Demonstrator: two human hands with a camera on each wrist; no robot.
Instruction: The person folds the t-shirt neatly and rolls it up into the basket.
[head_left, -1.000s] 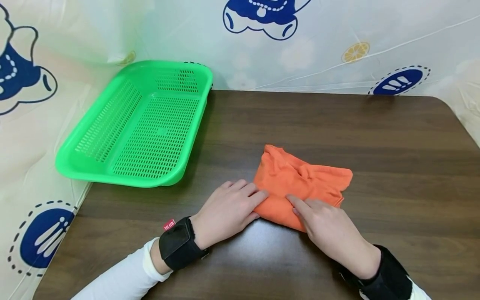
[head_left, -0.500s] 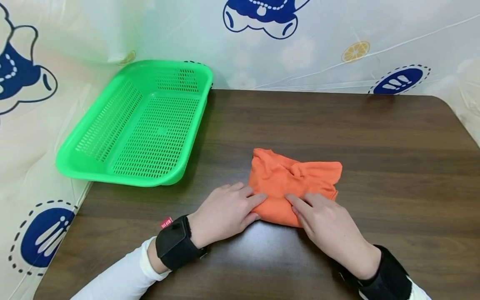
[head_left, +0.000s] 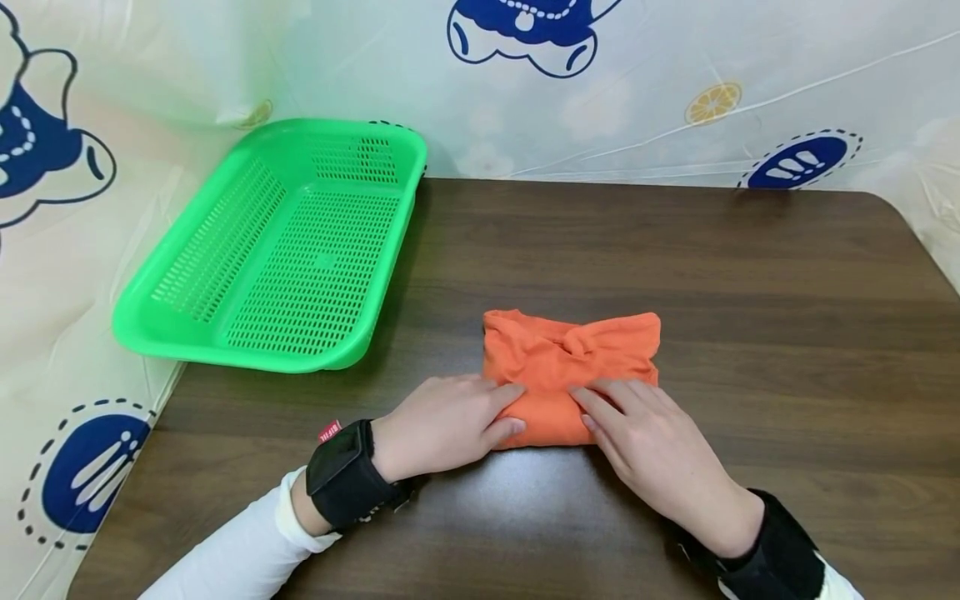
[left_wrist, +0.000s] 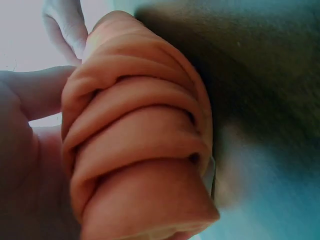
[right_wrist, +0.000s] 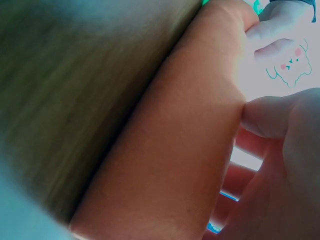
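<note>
A thick folded orange cloth [head_left: 551, 408] lies on the brown table, with a twisted, knot-like gather on its far part. My left hand [head_left: 450, 421] rests at its left end, with index finger and thumb against the fabric. On the right part of the bundle lies my right hand [head_left: 660, 442], its fingers loosely extended over the top. Stacked folds of the cloth [left_wrist: 140, 135] face the left wrist camera. In the right wrist view, the smooth near side of the cloth [right_wrist: 165, 135] shows, touched by my thumb. Some fingertips are hidden.
A green perforated plastic basket [head_left: 352, 333] stands at the table's back left, partly over the edge. White printed plastic sheeting [head_left: 645, 92] hangs behind and left of the table [head_left: 787, 333]. Black bands wrap both wrists.
The cloth has turned counterclockwise and slid left, so its long side now runs across the table. My left hand shifted slightly left with it; the right hand stayed nearly in place.
</note>
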